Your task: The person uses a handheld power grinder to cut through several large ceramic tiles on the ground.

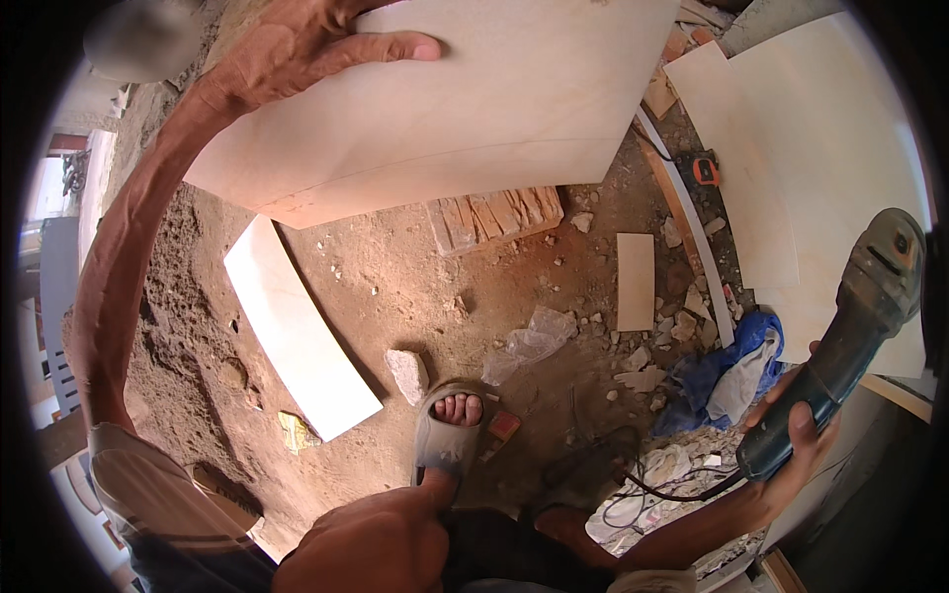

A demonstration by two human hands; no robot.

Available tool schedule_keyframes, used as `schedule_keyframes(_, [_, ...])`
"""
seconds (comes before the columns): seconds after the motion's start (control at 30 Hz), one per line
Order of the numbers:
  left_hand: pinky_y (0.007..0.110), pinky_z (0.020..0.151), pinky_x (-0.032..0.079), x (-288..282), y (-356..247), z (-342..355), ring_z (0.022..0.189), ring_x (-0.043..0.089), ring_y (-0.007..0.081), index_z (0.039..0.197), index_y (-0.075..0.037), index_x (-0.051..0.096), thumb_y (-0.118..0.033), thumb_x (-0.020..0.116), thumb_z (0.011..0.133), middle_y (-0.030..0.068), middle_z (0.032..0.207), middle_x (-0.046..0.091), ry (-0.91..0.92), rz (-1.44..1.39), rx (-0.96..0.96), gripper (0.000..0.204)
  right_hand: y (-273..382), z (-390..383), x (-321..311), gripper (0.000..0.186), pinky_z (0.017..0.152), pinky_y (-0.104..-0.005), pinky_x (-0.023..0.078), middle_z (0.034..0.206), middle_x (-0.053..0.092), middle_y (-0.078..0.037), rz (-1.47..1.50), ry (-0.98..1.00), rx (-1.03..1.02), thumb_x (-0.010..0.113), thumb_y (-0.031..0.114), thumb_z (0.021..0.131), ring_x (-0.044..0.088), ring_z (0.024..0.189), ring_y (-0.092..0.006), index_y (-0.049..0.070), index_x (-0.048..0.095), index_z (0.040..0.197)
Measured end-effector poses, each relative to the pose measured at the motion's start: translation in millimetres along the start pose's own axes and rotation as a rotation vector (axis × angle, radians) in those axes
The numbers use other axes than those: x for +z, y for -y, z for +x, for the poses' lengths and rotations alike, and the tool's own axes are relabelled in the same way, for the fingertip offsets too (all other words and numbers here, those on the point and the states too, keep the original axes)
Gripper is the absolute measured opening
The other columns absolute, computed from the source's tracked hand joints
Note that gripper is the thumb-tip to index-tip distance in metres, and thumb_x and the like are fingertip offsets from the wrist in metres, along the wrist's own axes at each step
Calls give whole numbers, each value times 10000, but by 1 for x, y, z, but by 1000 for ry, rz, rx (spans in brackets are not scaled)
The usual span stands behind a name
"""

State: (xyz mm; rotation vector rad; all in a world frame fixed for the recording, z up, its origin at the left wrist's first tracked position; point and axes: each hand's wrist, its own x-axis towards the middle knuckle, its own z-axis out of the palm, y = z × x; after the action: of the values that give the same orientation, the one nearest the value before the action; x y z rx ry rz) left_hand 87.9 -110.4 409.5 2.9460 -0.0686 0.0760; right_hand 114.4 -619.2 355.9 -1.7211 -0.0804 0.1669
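Note:
My left hand (306, 49) grips a large cream tile (465, 119) near its left edge, the thumb lying across the face. Its other fingers are mostly out of sight at the top. A faint line runs along the tile's lower part. At the right, my right hand (803, 435) is wrapped round the body of a dark green angle grinder (830, 356), its head pointing up and away from the big tile. A black cord trails from the grinder's lower end. Behind the tile's lower edge lies a reddish brick block (499, 217) on the ground.
A white tile strip (297, 326) lies on the dirt at left, a smaller strip (636, 282) at right. More large tiles (811, 148) lean at far right, near an orange-black tape measure (706, 172). Rubble, a blue-and-white cloth (727, 381) and clear plastic (534, 341) surround my sandalled foot (450, 435).

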Motion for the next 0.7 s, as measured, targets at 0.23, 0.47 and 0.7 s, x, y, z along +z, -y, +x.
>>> schedule_keyframes(0.23, [436,716,582,-16,30,-106,781,704,211,1182,-23,752,-581,791,930,85,887,684,-354,-451,-680,614,3,-13,23,846,497,-317,564,889,655,-137,62,130,6,853,348,863,674,596,-205,-107,462,1461])
schedule_keyframes(0.47, [357,691,591,106,59,-166,648,622,120,1010,35,785,-647,793,930,43,703,653,-867,-776,-899,686,9,-26,65,667,556,-367,580,887,690,-162,85,219,70,847,247,836,679,604,-232,-76,546,1337])
schedule_keyframes(0.7, [297,513,376,217,70,-163,554,409,77,751,-91,654,-610,782,962,-43,616,486,-863,-987,-1194,575,6,-34,96,626,570,-369,582,888,688,-151,-86,229,66,839,282,836,678,613,-218,-45,568,1297])
